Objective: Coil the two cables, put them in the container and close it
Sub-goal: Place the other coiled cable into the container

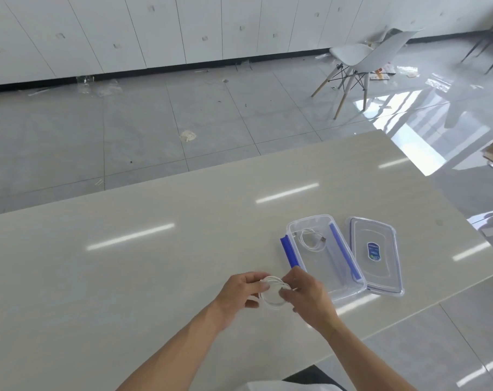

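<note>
A white cable (pixel 271 301) wound into a small coil sits between both hands near the table's front edge. My left hand (pixel 239 294) grips its left side and my right hand (pixel 307 296) pinches its right side. Just to the right stands a clear rectangular container (pixel 338 289) with blue side clips. Its top is uncovered, and a second coiled white cable (pixel 313 239) with a USB plug lies in its far end. The clear lid (pixel 386 275), with a blue label, lies flat beside the container on the right.
The pale table (pixel 155 263) ends close to the lid on the right. Beyond it lie grey floor tiles with scraps of litter, a white chair (pixel 360 56) at the back right, and white cabinets along the far wall.
</note>
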### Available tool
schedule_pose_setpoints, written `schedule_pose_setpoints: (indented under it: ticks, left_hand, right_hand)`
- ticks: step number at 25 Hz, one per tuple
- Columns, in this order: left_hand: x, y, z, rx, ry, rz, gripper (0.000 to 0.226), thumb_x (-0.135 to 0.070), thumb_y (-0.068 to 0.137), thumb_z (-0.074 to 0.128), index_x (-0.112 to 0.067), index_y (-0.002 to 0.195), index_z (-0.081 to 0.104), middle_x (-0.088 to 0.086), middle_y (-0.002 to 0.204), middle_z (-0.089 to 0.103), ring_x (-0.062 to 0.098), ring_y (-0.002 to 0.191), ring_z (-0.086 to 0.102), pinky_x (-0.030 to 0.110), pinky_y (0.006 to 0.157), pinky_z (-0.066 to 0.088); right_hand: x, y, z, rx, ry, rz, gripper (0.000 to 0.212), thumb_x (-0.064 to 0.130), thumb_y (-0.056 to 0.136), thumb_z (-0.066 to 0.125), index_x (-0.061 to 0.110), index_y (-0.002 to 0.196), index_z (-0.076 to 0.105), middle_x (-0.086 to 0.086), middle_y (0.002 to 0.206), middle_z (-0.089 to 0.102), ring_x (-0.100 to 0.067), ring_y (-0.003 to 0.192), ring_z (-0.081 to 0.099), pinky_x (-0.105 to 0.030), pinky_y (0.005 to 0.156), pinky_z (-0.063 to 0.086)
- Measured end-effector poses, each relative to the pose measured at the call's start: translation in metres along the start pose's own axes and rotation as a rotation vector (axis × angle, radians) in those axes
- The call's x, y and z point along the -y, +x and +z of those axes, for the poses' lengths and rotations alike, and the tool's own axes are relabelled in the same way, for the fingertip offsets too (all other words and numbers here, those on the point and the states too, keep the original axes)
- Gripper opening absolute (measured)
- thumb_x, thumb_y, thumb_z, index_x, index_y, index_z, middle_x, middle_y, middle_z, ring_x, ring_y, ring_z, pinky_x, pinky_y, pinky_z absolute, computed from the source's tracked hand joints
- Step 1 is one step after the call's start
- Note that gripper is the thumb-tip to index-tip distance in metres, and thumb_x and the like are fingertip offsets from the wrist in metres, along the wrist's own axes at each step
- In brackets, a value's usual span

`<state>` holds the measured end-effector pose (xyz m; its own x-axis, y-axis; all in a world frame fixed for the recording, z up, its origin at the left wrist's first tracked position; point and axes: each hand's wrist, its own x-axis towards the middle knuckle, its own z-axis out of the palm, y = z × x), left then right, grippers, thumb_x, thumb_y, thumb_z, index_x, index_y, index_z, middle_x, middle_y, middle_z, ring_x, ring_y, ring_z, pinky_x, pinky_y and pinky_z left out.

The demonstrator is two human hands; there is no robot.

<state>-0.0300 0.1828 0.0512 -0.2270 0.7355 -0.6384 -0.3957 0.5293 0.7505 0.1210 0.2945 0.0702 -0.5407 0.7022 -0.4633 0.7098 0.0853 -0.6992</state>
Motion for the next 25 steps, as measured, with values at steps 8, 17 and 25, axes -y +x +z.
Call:
schedule_pose_setpoints:
  ticks: [8, 17, 25]
  left_hand:
    - [-0.034, 0.030, 0.058, -0.186, 0.171, 0.181, 0.012, -0.023, 0.094, 0.067, -0.027, 0.095, 0.079, -0.010, 0.084, 0.076, 0.004, 0.073, 0.066, 0.014, 0.060, 0.053]
    - [-0.065, 0.085, 0.127, -0.223, 0.745, 0.113, 0.021, -0.036, 0.092, 0.064, -0.025, 0.106, 0.074, -0.013, 0.094, 0.071, 0.007, 0.090, 0.066, 0.017, 0.078, 0.048]
    - [-0.085, 0.101, 0.136, -0.144, 1.206, -0.073, 0.019, -0.034, 0.093, 0.060, -0.023, 0.103, 0.071, -0.003, 0.107, 0.073, 0.019, 0.100, 0.069, 0.035, 0.087, 0.056]
  right_hand:
    - [-0.019, 0.015, -0.070, 0.022, 0.154, -0.007, 0.012, 0.023, 0.081, 0.076, 0.029, 0.081, 0.066, 0.008, 0.076, 0.078, -0.011, 0.065, 0.072, -0.022, 0.052, 0.057]
    - [-0.055, 0.057, -0.136, 0.034, -0.010, 0.047, 0.008, 0.018, 0.083, 0.069, 0.018, 0.090, 0.073, -0.004, 0.087, 0.078, -0.023, 0.079, 0.071, -0.039, 0.074, 0.059]
    - [-0.053, 0.083, -0.127, 0.199, -0.509, -0.105, 0.021, 0.019, 0.089, 0.058, 0.017, 0.110, 0.063, -0.009, 0.111, 0.073, -0.032, 0.101, 0.067, -0.034, 0.081, 0.054]
